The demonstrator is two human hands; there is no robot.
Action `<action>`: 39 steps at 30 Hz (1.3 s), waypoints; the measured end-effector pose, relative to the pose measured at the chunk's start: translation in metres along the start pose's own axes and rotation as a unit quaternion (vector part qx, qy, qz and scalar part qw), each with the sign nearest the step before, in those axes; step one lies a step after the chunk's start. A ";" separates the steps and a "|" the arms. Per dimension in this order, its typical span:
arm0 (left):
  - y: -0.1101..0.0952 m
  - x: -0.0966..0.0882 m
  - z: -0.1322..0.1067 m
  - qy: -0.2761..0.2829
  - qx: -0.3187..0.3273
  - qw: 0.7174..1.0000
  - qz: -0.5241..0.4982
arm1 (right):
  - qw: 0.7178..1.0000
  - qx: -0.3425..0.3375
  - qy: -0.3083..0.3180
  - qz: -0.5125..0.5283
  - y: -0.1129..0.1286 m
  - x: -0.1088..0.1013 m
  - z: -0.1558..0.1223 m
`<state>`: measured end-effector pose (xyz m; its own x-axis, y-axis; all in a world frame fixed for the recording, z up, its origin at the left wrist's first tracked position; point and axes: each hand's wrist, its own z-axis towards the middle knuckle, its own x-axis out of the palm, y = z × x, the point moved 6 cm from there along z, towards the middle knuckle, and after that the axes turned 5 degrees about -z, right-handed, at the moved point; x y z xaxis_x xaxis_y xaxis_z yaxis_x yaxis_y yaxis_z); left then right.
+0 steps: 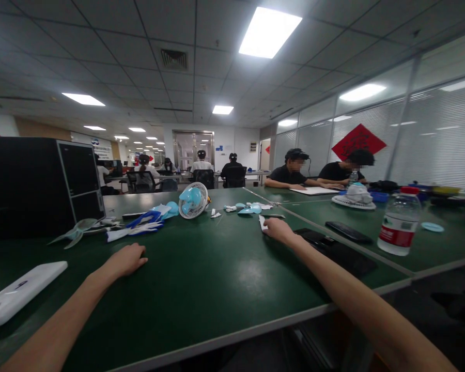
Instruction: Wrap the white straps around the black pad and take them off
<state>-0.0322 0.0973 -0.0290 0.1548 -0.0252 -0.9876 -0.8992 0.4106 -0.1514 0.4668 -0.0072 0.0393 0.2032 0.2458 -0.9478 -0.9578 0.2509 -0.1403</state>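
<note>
Green table [217,279]: left hand [126,260] rests curled, empty; right hand [279,229], fingers unclenched, presses a small white piece [262,222] flat.

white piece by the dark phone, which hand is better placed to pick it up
Right. The right hand rests against the white piece, seemingly touching it; the left hand lies well away across the green table.

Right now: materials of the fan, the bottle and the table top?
Fan: looks like moulded plastic, white cage, pale blue blades, slight gloss.
Bottle: clear plastic, likely; see-through wall, red cap and label.
Table: dark green, smooth, semi-gloss, since ceiling light reflects; probably laminate, with a pale metal-looking edge strip.
</note>
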 end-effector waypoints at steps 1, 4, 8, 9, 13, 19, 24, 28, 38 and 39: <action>0.001 0.001 0.000 0.002 0.002 1.000 0.002 | 1.000 0.014 0.006 0.004 -0.007 -0.002 -0.001; 0.002 0.002 0.001 0.003 0.007 1.000 0.006 | 0.996 0.085 0.016 0.000 -0.045 -0.016 -0.010; 0.000 0.001 -0.001 0.004 -0.002 1.000 0.003 | 0.977 0.209 0.045 -0.022 -0.113 -0.028 -0.039; -0.001 0.001 -0.001 0.006 -0.005 1.000 0.004 | 0.969 0.239 0.061 -0.019 -0.130 -0.026 -0.047; -0.003 -0.001 -0.001 -0.001 -0.002 1.000 0.007 | 0.940 0.324 0.106 0.028 -0.180 -0.006 -0.069; 0.005 0.004 0.001 0.004 0.001 1.000 -0.004 | 0.931 0.346 0.098 0.066 -0.196 0.009 -0.073; 0.001 0.001 -0.002 0.006 0.002 1.000 -0.008 | 0.924 0.374 0.053 0.056 -0.198 -0.003 -0.086; -0.009 -0.007 -0.009 0.006 -0.012 1.000 -0.012 | 0.933 0.333 -0.135 -0.004 -0.194 -0.034 -0.089; -0.039 -0.026 -0.014 -0.080 0.028 0.994 -0.068 | 0.965 -0.107 -0.209 0.120 -0.001 -0.064 -0.041; -0.044 -0.027 -0.015 -0.079 0.039 0.993 -0.082 | 0.961 -0.151 -0.194 0.127 0.026 -0.063 -0.040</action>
<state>-0.0034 0.0661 0.0038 0.3634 0.0431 -0.9306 -0.8232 0.4825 -0.2991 0.4208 -0.0541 0.0841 -0.0412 0.6086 -0.7924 -0.9900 -0.1318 -0.0497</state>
